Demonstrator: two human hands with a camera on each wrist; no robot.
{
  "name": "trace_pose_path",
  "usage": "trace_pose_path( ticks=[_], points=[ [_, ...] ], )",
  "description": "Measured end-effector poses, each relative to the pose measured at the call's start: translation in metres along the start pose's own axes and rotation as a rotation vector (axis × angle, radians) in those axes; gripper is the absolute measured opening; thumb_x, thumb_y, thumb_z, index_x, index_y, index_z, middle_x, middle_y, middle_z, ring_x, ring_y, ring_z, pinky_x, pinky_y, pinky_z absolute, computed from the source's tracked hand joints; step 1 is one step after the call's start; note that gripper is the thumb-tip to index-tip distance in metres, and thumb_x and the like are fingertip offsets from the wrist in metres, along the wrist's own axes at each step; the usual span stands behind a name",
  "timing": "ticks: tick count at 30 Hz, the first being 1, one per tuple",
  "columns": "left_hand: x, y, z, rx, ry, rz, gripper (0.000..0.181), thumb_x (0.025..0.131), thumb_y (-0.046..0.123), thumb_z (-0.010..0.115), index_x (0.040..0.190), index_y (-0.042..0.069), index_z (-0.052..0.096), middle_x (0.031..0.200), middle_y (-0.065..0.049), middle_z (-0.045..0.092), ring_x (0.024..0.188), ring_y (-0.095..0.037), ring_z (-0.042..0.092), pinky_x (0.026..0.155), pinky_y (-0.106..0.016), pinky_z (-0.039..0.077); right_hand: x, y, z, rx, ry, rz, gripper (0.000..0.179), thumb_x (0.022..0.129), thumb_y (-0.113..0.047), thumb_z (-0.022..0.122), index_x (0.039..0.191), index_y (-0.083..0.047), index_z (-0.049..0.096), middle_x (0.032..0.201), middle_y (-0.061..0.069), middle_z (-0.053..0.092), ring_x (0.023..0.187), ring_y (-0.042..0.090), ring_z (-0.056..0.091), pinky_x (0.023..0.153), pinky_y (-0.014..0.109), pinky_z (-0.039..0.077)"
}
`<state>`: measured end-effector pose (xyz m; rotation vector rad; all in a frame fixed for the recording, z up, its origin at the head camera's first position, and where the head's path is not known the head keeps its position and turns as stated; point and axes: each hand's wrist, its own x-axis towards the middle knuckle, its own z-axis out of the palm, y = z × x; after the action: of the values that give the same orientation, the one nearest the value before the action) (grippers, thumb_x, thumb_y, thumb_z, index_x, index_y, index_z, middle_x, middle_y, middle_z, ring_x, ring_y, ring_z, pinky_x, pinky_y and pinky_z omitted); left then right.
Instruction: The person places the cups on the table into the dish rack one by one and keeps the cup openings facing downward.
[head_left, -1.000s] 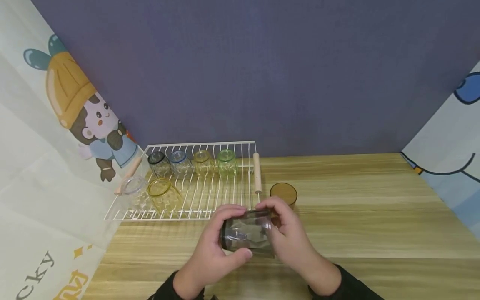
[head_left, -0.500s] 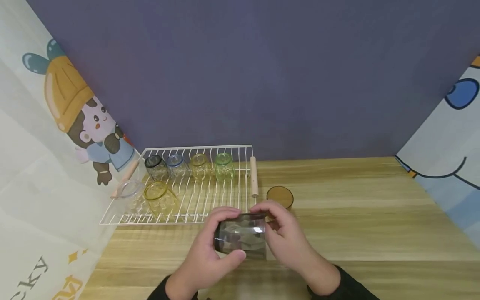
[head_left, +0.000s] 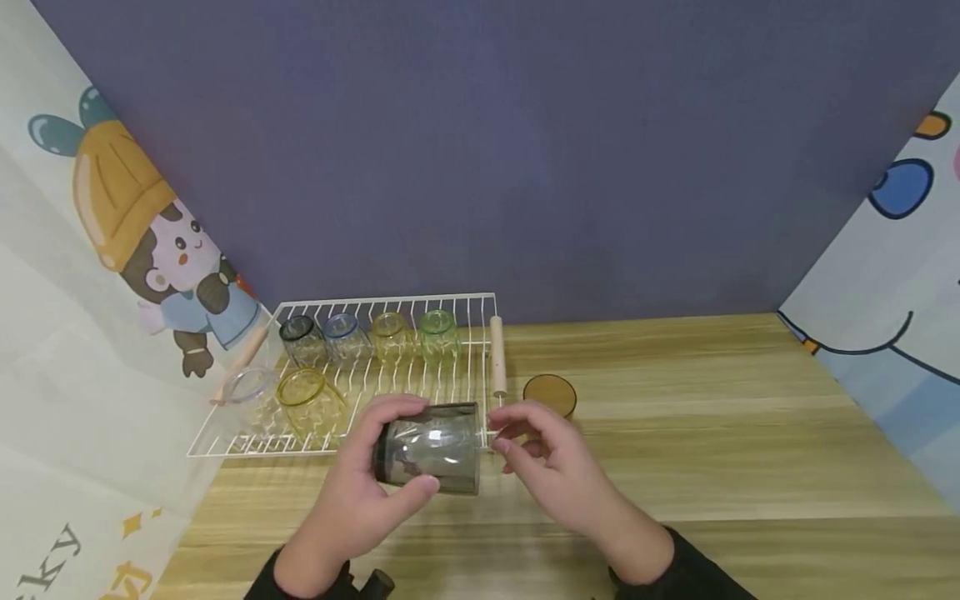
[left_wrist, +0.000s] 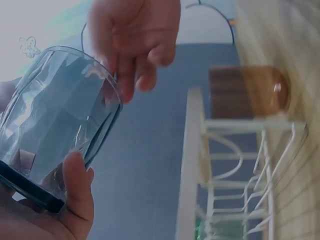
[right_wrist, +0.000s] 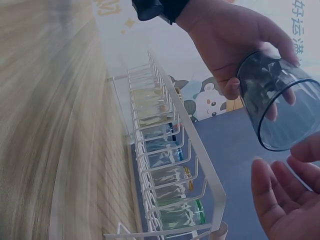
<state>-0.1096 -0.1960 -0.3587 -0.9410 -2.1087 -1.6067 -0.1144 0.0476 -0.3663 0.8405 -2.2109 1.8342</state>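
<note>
My left hand [head_left: 352, 500] grips a smoky grey faceted glass [head_left: 435, 446] by its base end, thumb on the near side and fingers round the far side. The glass lies sideways in the air, its open mouth toward my right hand [head_left: 562, 475]. That hand holds nothing; its fingers are loosely bent a short way from the rim. In the right wrist view, the rim of the grey glass [right_wrist: 280, 100] appears just above the right fingertips. Behind the right hand, an amber glass [head_left: 550, 393] stands on the table, partly hidden by it in the head view.
A white wire rack with a wooden handle [head_left: 498, 358] stands back left. On it are upturned glasses: a dark grey one [head_left: 302, 340], a blue one [head_left: 347, 340], a small yellow one [head_left: 392, 335], a green one [head_left: 439, 335], a clear one [head_left: 251, 392] and a larger yellow one [head_left: 311, 400].
The left hand has moved left with the grey glass, drawing it away from the right hand. The right fingers, earlier at its mouth end, are now apart from it.
</note>
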Motion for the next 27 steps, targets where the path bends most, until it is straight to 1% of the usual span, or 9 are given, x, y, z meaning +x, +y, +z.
trace_pose_path(
  ticks=[3,4,7,9,11,14,17,22,27],
  points=[
    [0.005,0.002,-0.009,0.049,0.0,-0.016,0.072,0.071,0.004,0.081,0.134,0.007,0.049,0.135,-0.008,0.048,0.109,-0.023,0.053,0.076,-0.033,0.058,0.0,0.0,-0.002,-0.026,-0.013,0.02,0.025,0.094,-0.008,0.062,0.119,-0.006,0.061,0.111,0.009,0.063,0.093,0.022,0.063,0.07,0.031,0.06],
    [0.007,0.002,-0.012,0.089,0.001,-0.015,0.072,0.07,0.005,0.082,0.134,0.008,0.05,0.135,-0.006,0.049,0.109,-0.022,0.053,0.078,-0.033,0.057,0.0,0.001,-0.002,-0.041,-0.018,0.025,0.024,0.094,-0.009,0.063,0.118,-0.006,0.062,0.11,0.007,0.064,0.093,0.021,0.063,0.072,0.031,0.06],
    [0.013,0.001,-0.023,0.215,-0.017,-0.007,0.071,0.07,0.012,0.084,0.134,0.011,0.051,0.133,-0.004,0.051,0.111,-0.02,0.052,0.088,-0.031,0.053,0.001,0.001,-0.003,-0.09,-0.041,0.066,0.021,0.094,-0.012,0.064,0.114,-0.009,0.063,0.107,0.001,0.065,0.095,0.017,0.063,0.076,0.031,0.059],
    [0.017,0.0,-0.031,0.304,-0.029,0.008,0.071,0.07,0.016,0.084,0.133,0.012,0.053,0.132,-0.002,0.052,0.115,-0.019,0.05,0.097,-0.031,0.046,0.001,0.0,-0.004,-0.119,-0.069,0.099,0.019,0.094,-0.014,0.064,0.112,-0.01,0.063,0.106,-0.001,0.064,0.096,0.015,0.062,0.078,0.031,0.058],
    [0.02,-0.002,-0.038,0.371,-0.045,-0.006,0.07,0.07,0.02,0.085,0.133,0.014,0.053,0.132,0.0,0.052,0.12,-0.018,0.048,0.103,-0.033,0.04,0.002,0.001,-0.005,-0.142,-0.102,0.136,0.019,0.093,-0.015,0.065,0.112,-0.012,0.063,0.106,-0.002,0.064,0.097,0.013,0.061,0.08,0.031,0.057],
    [0.025,-0.007,-0.046,0.439,-0.059,-0.031,0.069,0.072,0.024,0.085,0.133,0.016,0.053,0.132,0.001,0.051,0.121,-0.016,0.047,0.102,-0.039,0.041,0.002,0.002,-0.005,-0.163,-0.148,0.168,0.02,0.093,-0.016,0.064,0.114,-0.017,0.061,0.107,-0.004,0.063,0.099,0.013,0.059,0.082,0.03,0.056],
    [0.03,-0.015,-0.053,0.521,-0.076,-0.048,0.068,0.075,0.028,0.083,0.134,0.016,0.051,0.132,-0.001,0.051,0.121,-0.018,0.047,0.099,-0.045,0.043,0.001,0.004,-0.004,-0.177,-0.177,0.179,0.022,0.093,-0.016,0.064,0.114,-0.021,0.06,0.107,-0.008,0.061,0.1,0.013,0.059,0.082,0.03,0.055],
    [0.039,-0.027,-0.062,0.642,-0.132,-0.068,0.067,0.078,0.033,0.08,0.134,0.011,0.051,0.131,-0.007,0.05,0.12,-0.023,0.048,0.097,-0.049,0.045,0.0,0.006,-0.004,-0.183,-0.208,0.182,0.021,0.094,-0.02,0.065,0.114,-0.019,0.061,0.109,-0.006,0.06,0.097,0.014,0.059,0.082,0.03,0.055],
    [0.053,-0.03,-0.07,0.703,-0.205,-0.153,0.064,0.082,0.037,0.075,0.135,0.011,0.05,0.13,-0.009,0.049,0.117,-0.027,0.049,0.094,-0.051,0.047,0.002,0.006,-0.006,-0.201,-0.213,0.175,0.022,0.093,-0.02,0.065,0.114,-0.019,0.06,0.108,-0.004,0.061,0.1,0.014,0.058,0.083,0.029,0.055]
  ],
)
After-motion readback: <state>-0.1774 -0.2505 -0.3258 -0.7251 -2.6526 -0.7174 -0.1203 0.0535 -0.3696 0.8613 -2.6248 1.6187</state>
